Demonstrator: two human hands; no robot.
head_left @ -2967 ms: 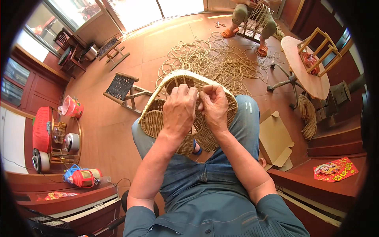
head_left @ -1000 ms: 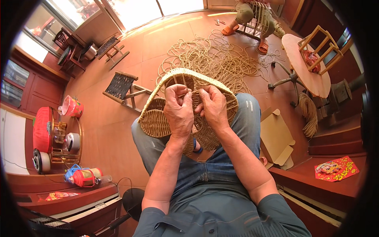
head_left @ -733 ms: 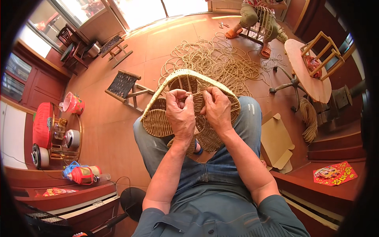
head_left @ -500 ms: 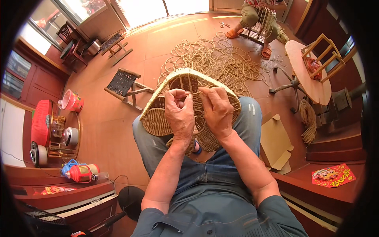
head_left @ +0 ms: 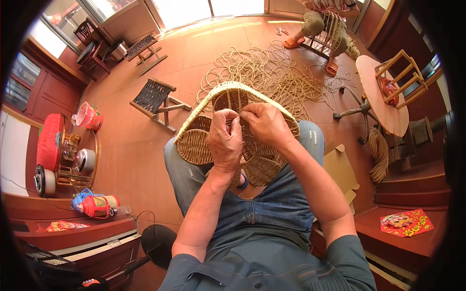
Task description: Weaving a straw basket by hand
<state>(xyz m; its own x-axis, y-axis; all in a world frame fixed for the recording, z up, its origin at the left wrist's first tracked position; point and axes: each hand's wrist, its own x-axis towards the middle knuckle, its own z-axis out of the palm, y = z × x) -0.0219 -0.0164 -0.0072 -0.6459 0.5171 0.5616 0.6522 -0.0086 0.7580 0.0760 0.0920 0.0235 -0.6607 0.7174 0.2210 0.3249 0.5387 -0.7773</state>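
Observation:
A woven basket (head_left: 195,147) with a pale plaited rim and several rounded brown panels rests across my lap between my knees. Over its middle, my left hand (head_left: 225,140) is closed, thumb and forefinger pinched at a thin brown cord. My right hand (head_left: 266,122) pinches the same spot from the other side, its fingertips almost touching those of the left. Just beyond the fingertips, upright strands stand in the gap under the rim. The hands cover much of the basket's centre, and little of the cord shows.
A tangled heap of cord (head_left: 262,72) spreads over the floor ahead. To the left stand a black-webbed stool (head_left: 153,95) and a red bucket (head_left: 89,116). Cardboard (head_left: 341,169) lies right of my knee. At the far right another person (head_left: 315,24) sits near a round table (head_left: 383,92).
My right hand has shifted slightly left and its fingertips have come closer to my left hand. The left hand stays nearly in place, pinching. The whole view has shifted slightly.

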